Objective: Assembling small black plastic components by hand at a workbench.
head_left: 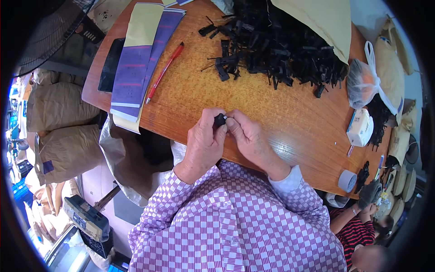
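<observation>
My left hand and my right hand meet at the near edge of the wooden table. Together they pinch a small black plastic part between the fingertips. A big heap of similar black plastic parts lies further back on the table, spilling from under a tan paper sack. My sleeves are purple and white checked.
A red pen, purple and yellow sheets and a dark phone lie at left. At right are a tied plastic bag, a small white box and a tape roll. Another person's hand works at lower right. Brown sacks stand on the floor.
</observation>
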Demonstrator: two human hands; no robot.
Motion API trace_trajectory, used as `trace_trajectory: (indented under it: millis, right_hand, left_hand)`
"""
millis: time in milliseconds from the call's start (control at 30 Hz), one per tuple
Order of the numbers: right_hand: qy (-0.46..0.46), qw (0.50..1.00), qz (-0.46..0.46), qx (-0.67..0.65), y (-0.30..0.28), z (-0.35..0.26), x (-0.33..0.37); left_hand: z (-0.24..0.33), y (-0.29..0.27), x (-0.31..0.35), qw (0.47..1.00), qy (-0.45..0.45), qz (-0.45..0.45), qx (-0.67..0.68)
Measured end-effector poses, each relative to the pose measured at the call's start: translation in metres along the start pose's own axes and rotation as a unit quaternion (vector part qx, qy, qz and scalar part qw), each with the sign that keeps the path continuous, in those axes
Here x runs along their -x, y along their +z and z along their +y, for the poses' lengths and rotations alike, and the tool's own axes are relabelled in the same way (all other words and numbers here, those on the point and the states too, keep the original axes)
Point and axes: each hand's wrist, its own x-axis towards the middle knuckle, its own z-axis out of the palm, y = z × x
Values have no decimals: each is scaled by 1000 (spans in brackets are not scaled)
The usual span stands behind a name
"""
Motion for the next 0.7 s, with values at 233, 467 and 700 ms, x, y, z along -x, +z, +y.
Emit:
trace_trajectory:
  millis: [233,467,700]
  right_hand:
    - [-152,923,155,318,-12,-8,-59]
    - [-125,882,203,407,-36,12,-96]
    - [17,987,147,68,-45,23,-66]
  left_hand:
    - [-15,-19,7,919,-204,26,336]
    - [-20,-24,19,872,-243,52,421]
    - [-7,-3,-3,949,-114,27,292]
